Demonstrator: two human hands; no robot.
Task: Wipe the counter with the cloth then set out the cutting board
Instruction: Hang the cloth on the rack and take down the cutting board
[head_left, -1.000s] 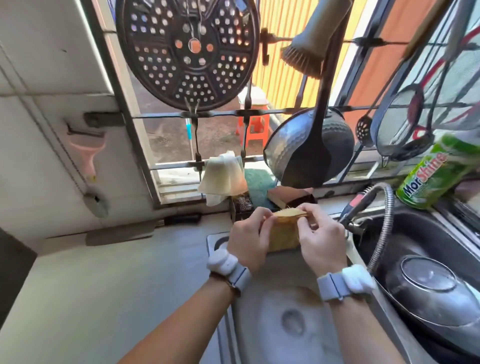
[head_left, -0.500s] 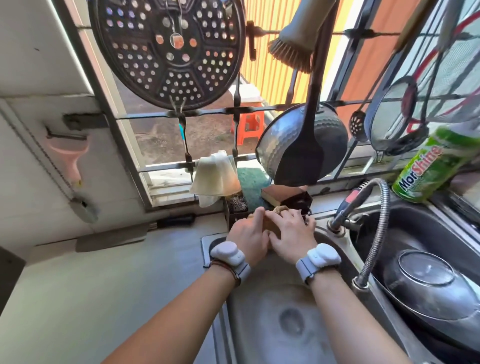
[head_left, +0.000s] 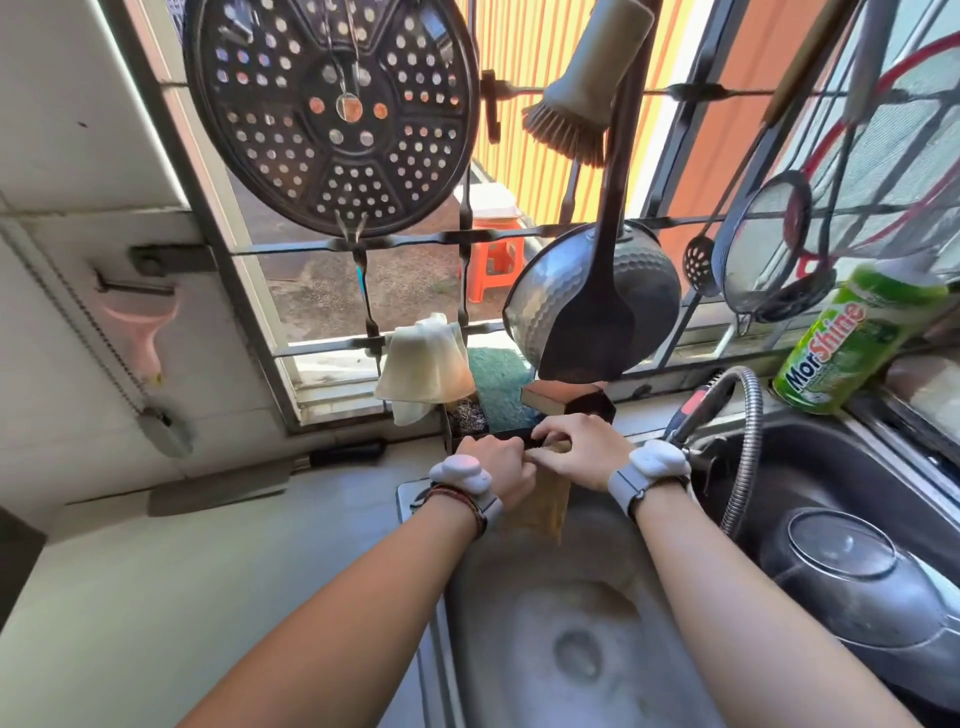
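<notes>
Gripping the yellow cloth (head_left: 546, 501) over the sink (head_left: 519, 623), left hand (head_left: 493, 465) and right hand (head_left: 582, 447), fingers closed.

Sunlit barred window (head_left: 363, 291) (white-tiled wall (head_left: 78, 130)).

Home kitchen: steel sink (head_left: 545, 623), dish soap bottle (head_left: 852, 343), utensils hung on window grille (head_left: 467, 239).

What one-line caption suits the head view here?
Both hands, left and right, hold a yellowish cloth hanging over the sink basin.
</notes>
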